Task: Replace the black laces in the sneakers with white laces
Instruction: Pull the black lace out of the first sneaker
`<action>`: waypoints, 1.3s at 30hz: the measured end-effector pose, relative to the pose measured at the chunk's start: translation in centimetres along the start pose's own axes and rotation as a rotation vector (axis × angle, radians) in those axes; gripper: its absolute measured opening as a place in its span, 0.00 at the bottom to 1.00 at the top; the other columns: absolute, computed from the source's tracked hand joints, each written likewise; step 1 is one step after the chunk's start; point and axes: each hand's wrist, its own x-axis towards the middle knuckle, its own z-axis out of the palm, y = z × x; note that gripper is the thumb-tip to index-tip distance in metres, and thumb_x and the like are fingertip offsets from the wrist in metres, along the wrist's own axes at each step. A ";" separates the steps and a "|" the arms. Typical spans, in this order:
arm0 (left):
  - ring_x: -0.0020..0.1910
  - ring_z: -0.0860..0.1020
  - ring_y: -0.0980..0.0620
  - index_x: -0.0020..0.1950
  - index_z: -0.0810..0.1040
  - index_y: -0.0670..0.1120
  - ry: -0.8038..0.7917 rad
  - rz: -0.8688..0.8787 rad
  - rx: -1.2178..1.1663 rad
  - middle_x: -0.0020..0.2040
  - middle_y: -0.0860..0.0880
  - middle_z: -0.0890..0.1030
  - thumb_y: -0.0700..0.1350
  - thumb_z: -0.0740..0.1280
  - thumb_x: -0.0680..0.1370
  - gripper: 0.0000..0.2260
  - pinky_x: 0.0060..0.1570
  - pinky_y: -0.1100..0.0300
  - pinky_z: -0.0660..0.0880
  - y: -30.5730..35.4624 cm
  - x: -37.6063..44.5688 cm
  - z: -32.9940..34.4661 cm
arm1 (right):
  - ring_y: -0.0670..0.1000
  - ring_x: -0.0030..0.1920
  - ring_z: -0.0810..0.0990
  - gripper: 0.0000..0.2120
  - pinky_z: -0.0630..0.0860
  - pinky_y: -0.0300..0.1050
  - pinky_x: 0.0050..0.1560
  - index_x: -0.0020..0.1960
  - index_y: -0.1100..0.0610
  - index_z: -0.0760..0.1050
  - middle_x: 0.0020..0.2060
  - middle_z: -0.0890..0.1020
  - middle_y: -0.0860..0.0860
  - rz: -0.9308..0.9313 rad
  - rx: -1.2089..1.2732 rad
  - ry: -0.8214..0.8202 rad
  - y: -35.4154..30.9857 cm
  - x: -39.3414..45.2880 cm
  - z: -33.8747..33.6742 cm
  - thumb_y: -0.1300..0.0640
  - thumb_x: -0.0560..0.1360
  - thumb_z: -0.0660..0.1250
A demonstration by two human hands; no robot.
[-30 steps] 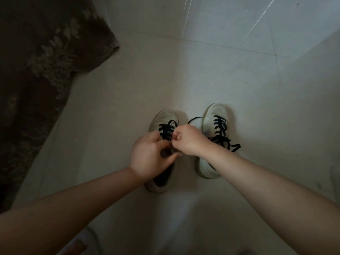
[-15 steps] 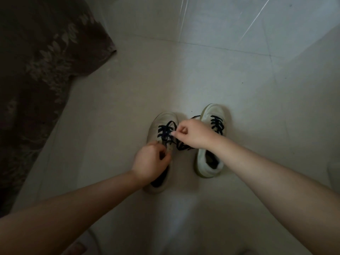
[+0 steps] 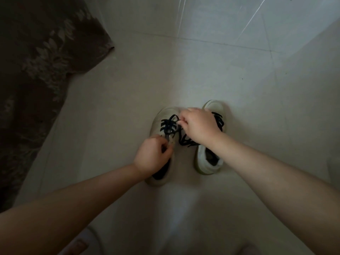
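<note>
Two white sneakers stand side by side on the pale floor, toes pointing away. The left sneaker carries a black lace, loosened in its lower rows. My left hand grips the tongue and upper edge of that sneaker near its opening. My right hand pinches a strand of the black lace near the toe end and holds it taut. A loose tangle of that lace lies between the shoes. The right sneaker keeps its own black lace, partly hidden under my right hand.
A dark patterned rug covers the floor on the left. Pale floor tiles stretch ahead and to the right. A foot in a light slipper shows at the bottom edge.
My right hand has moved up toward the toe of the left sneaker, drawing the black lace out of the lower eyelets. My left hand slid down to the shoe's opening.
</note>
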 end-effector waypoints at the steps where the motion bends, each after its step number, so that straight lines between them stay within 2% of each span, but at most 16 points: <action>1: 0.32 0.71 0.46 0.30 0.68 0.46 -0.002 0.003 -0.006 0.32 0.48 0.69 0.44 0.67 0.75 0.15 0.34 0.59 0.60 0.0 0.1 0.1 | 0.53 0.47 0.79 0.13 0.72 0.46 0.48 0.47 0.56 0.78 0.44 0.82 0.50 0.104 0.152 -0.085 0.1 0.0 0.3 0.47 0.77 0.63; 4: 0.32 0.69 0.49 0.30 0.67 0.46 0.002 0.003 -0.029 0.30 0.51 0.67 0.43 0.67 0.76 0.15 0.34 0.59 0.60 -0.2 0.2 0.2 | 0.51 0.40 0.81 0.18 0.76 0.44 0.44 0.42 0.60 0.80 0.38 0.84 0.51 0.268 0.506 -0.313 0.2 -0.2 1.3 0.44 0.74 0.67; 7: 0.32 0.68 0.51 0.30 0.67 0.46 0.005 0.016 -0.039 0.31 0.50 0.68 0.42 0.67 0.75 0.15 0.34 0.60 0.59 -0.3 0.3 0.3 | 0.43 0.33 0.77 0.14 0.72 0.37 0.36 0.42 0.58 0.81 0.35 0.82 0.47 0.327 0.661 -0.332 -0.1 -0.2 1.4 0.46 0.73 0.70; 9: 0.33 0.68 0.50 0.31 0.69 0.46 -0.004 0.011 -0.037 0.32 0.49 0.69 0.42 0.67 0.75 0.14 0.34 0.59 0.60 -0.2 0.4 0.3 | 0.42 0.30 0.75 0.10 0.70 0.33 0.32 0.40 0.55 0.80 0.32 0.80 0.46 0.351 0.742 -0.351 -0.7 -0.1 1.4 0.48 0.72 0.71; 12: 0.32 0.68 0.50 0.30 0.68 0.45 0.003 -0.004 -0.041 0.32 0.48 0.69 0.43 0.66 0.75 0.15 0.34 0.59 0.59 -0.3 0.3 0.3 | 0.44 0.33 0.75 0.07 0.69 0.33 0.33 0.38 0.53 0.76 0.31 0.77 0.45 0.272 0.602 -0.367 -1.2 0.4 0.9 0.53 0.75 0.68; 15: 0.32 0.68 0.50 0.30 0.67 0.45 -0.002 -0.014 -0.029 0.32 0.48 0.70 0.43 0.67 0.75 0.15 0.33 0.59 0.59 -0.3 0.2 0.2 | 0.51 0.44 0.77 0.05 0.73 0.41 0.45 0.49 0.54 0.77 0.43 0.80 0.50 0.301 0.428 -0.176 0.0 1.4 -1.0 0.56 0.77 0.64; 17: 0.31 0.68 0.50 0.30 0.68 0.45 -0.009 0.007 -0.031 0.32 0.48 0.70 0.43 0.67 0.75 0.14 0.33 0.60 0.58 -0.2 0.1 0.2 | 0.50 0.45 0.77 0.06 0.70 0.40 0.45 0.51 0.55 0.77 0.44 0.79 0.49 0.381 0.456 -0.055 1.0 1.9 -2.1 0.56 0.77 0.64; 18: 0.31 0.68 0.50 0.31 0.69 0.45 -0.010 0.017 -0.027 0.32 0.48 0.70 0.43 0.67 0.75 0.14 0.33 0.60 0.59 -0.2 0.2 0.3 | 0.50 0.46 0.77 0.06 0.69 0.38 0.44 0.52 0.56 0.77 0.44 0.78 0.49 0.398 0.483 -0.048 1.2 1.9 -2.1 0.55 0.77 0.65; 20: 0.31 0.70 0.48 0.31 0.69 0.44 -0.009 0.024 -0.016 0.33 0.47 0.71 0.44 0.67 0.75 0.14 0.33 0.59 0.62 -0.1 0.1 0.4 | 0.52 0.48 0.78 0.10 0.72 0.40 0.48 0.52 0.57 0.77 0.44 0.78 0.49 0.382 0.526 -0.145 0.7 1.2 -1.2 0.51 0.77 0.65; 23: 0.33 0.73 0.45 0.32 0.72 0.41 -0.011 0.035 -0.016 0.34 0.44 0.74 0.43 0.67 0.75 0.13 0.34 0.55 0.67 -0.2 0.2 0.5 | 0.53 0.45 0.82 0.18 0.77 0.49 0.53 0.48 0.60 0.78 0.44 0.84 0.53 0.362 0.561 -0.340 -0.2 -0.1 0.7 0.44 0.75 0.65; 25: 0.33 0.73 0.46 0.33 0.73 0.40 -0.012 0.049 -0.019 0.34 0.44 0.73 0.43 0.67 0.75 0.13 0.34 0.55 0.67 -0.2 0.1 0.5 | 0.54 0.45 0.82 0.17 0.78 0.51 0.52 0.48 0.60 0.77 0.43 0.84 0.55 0.366 0.610 -0.338 -0.5 -0.5 1.7 0.44 0.75 0.66; 27: 0.32 0.72 0.47 0.32 0.72 0.42 -0.011 0.063 -0.029 0.33 0.47 0.72 0.42 0.67 0.75 0.13 0.33 0.57 0.66 -0.3 0.1 0.5 | 0.54 0.45 0.81 0.15 0.77 0.48 0.49 0.46 0.58 0.75 0.41 0.83 0.53 0.364 0.598 -0.297 -0.9 -0.6 2.1 0.45 0.75 0.67; 30: 0.31 0.69 0.50 0.31 0.69 0.45 -0.010 0.073 -0.039 0.33 0.49 0.70 0.42 0.67 0.75 0.14 0.33 0.58 0.64 -0.2 0.1 0.6 | 0.52 0.42 0.78 0.15 0.74 0.47 0.44 0.40 0.53 0.70 0.38 0.78 0.49 0.376 0.486 -0.176 -1.6 -0.5 2.2 0.42 0.71 0.69; 33: 0.31 0.69 0.50 0.31 0.68 0.46 -0.016 0.076 -0.030 0.33 0.49 0.69 0.42 0.67 0.75 0.14 0.33 0.58 0.65 -0.1 0.2 0.6 | 0.52 0.42 0.77 0.16 0.76 0.47 0.45 0.35 0.50 0.66 0.36 0.76 0.49 0.408 0.384 -0.130 -1.9 -0.2 1.8 0.44 0.73 0.68; 36: 0.31 0.69 0.49 0.31 0.68 0.46 -0.018 0.078 -0.032 0.33 0.48 0.69 0.42 0.67 0.75 0.14 0.33 0.58 0.63 0.1 0.2 0.5 | 0.55 0.38 0.78 0.18 0.76 0.46 0.44 0.31 0.56 0.72 0.30 0.76 0.52 0.390 0.393 -0.252 -1.7 -0.2 1.5 0.48 0.75 0.66; 39: 0.31 0.68 0.49 0.31 0.68 0.45 -0.010 0.065 -0.036 0.33 0.48 0.69 0.42 0.67 0.75 0.14 0.33 0.58 0.61 0.0 0.1 0.5 | 0.55 0.40 0.79 0.14 0.75 0.45 0.45 0.40 0.63 0.79 0.34 0.80 0.55 0.345 0.470 -0.266 -1.7 -0.3 1.3 0.52 0.76 0.65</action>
